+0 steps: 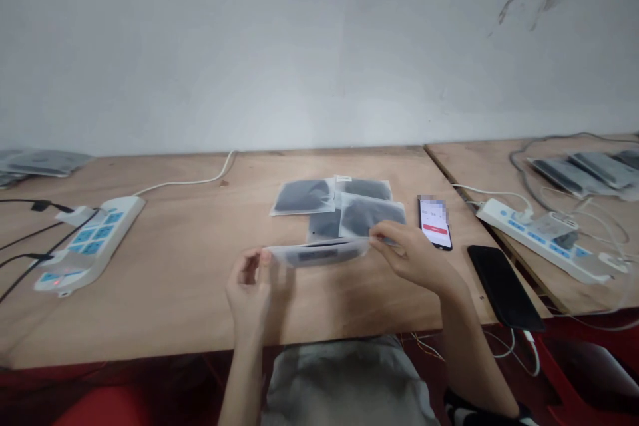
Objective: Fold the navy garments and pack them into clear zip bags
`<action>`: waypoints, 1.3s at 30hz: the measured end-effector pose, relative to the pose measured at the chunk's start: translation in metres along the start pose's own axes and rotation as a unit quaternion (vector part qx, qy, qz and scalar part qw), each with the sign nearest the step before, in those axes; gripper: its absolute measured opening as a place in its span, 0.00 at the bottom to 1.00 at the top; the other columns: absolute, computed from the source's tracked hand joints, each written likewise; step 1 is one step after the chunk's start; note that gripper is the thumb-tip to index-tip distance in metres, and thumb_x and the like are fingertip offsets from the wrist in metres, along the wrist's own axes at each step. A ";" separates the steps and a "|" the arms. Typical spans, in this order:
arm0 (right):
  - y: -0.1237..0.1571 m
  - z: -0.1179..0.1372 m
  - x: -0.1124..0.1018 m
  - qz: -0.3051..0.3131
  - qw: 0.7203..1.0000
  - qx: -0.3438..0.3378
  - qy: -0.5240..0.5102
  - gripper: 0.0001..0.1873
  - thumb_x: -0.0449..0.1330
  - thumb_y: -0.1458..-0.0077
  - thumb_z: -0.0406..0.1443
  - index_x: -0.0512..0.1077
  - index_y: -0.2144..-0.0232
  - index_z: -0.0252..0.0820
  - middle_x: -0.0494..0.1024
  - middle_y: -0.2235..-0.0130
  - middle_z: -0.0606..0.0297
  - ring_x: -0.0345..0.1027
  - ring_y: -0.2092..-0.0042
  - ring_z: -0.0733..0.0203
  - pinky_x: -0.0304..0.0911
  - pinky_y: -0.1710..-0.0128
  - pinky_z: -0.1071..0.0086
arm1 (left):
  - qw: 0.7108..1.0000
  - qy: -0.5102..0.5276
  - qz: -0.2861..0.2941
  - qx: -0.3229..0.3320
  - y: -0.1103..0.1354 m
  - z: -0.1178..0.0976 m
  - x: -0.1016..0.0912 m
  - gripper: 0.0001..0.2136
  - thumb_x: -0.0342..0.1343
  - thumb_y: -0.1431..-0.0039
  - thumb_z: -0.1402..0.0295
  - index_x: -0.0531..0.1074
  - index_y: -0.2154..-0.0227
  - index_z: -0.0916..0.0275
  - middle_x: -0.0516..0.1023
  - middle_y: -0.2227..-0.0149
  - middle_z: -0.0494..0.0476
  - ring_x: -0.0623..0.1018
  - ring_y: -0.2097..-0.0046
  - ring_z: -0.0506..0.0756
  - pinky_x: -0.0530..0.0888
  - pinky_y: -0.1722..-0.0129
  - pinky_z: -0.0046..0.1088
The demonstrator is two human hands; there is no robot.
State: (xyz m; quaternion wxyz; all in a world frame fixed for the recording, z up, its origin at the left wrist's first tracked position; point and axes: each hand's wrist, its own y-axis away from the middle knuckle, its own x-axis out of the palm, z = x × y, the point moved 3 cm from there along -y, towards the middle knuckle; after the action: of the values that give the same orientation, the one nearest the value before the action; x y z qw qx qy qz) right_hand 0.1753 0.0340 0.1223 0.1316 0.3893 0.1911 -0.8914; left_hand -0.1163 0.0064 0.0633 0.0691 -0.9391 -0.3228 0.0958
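Between my two hands a frosted plastic pouch (319,254) with a dark flat item inside is held above the table, seen nearly edge-on. My left hand (251,283) pinches its left end between thumb and fingers. At the other end, my right hand (409,253) grips the upper right corner with thumb and forefinger. Just beyond the held pouch lie several similar pouches with dark flat contents, among them a left one (304,196) and a front right one (372,214). They partly overlap one another.
A lit phone (434,223) and a black power bank or phone (504,286) lie to the right. White power strips stand at left (90,246) and right (542,239), with cables. More pouches (582,173) rest far right, others (44,161) far left. A wall (299,46) rises behind.
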 end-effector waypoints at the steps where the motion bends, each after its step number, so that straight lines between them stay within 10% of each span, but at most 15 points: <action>1: 0.003 0.000 -0.001 -0.028 1.000 0.003 0.001 0.10 0.51 0.34 0.37 0.71 0.64 0.44 0.77 0.63 0.63 0.71 0.61 0.57 0.62 0.60 0.65 | 1.000 0.006 0.007 0.002 0.003 -0.003 0.004 0.15 0.62 0.47 0.52 0.75 0.68 0.61 0.80 0.66 0.56 0.79 0.61 0.56 0.76 0.59 0.30; 13: 0.027 0.024 0.018 -0.019 1.000 -0.020 -0.008 0.11 0.52 0.34 0.37 0.72 0.53 0.48 0.75 0.48 0.59 0.71 0.49 0.55 0.67 0.48 0.57 | 0.991 0.032 0.120 0.045 0.038 0.010 0.024 0.10 0.60 0.42 0.58 0.76 0.70 0.60 0.81 0.60 0.58 0.79 0.54 0.58 0.74 0.48 0.39; 22: -0.001 0.036 0.034 0.146 0.976 -0.031 0.160 0.21 0.68 0.53 0.32 0.74 0.54 0.40 0.61 0.35 0.47 0.48 0.32 0.34 0.58 0.41 0.42 | 0.989 0.027 0.139 0.034 0.039 0.009 0.026 0.10 0.59 0.41 0.59 0.77 0.68 0.59 0.81 0.63 0.57 0.80 0.57 0.57 0.74 0.51 0.35; 29: -0.004 0.043 0.041 0.183 0.952 -0.031 0.243 0.27 0.72 0.56 0.40 0.74 0.55 0.33 0.70 0.43 0.38 0.59 0.39 0.30 0.63 0.47 0.47 | 0.993 0.012 0.118 0.016 0.039 0.009 0.029 0.10 0.60 0.42 0.58 0.77 0.68 0.60 0.81 0.65 0.56 0.79 0.59 0.57 0.74 0.55 0.33; 39: -0.020 0.043 0.044 0.150 0.978 0.019 0.142 0.08 0.55 0.42 0.34 0.75 0.65 0.43 0.79 0.62 0.58 0.71 0.64 0.54 0.62 0.65 0.65 | 0.998 -0.017 0.054 0.035 0.033 -0.009 0.026 0.13 0.60 0.42 0.55 0.77 0.65 0.60 0.80 0.62 0.56 0.79 0.57 0.58 0.74 0.53 0.33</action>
State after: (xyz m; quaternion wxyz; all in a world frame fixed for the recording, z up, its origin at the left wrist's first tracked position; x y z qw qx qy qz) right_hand 0.1109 0.0290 0.1210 0.2282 0.5390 0.1303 -0.8003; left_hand -0.0747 -0.0038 0.0617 0.0913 -0.9503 -0.2692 0.1271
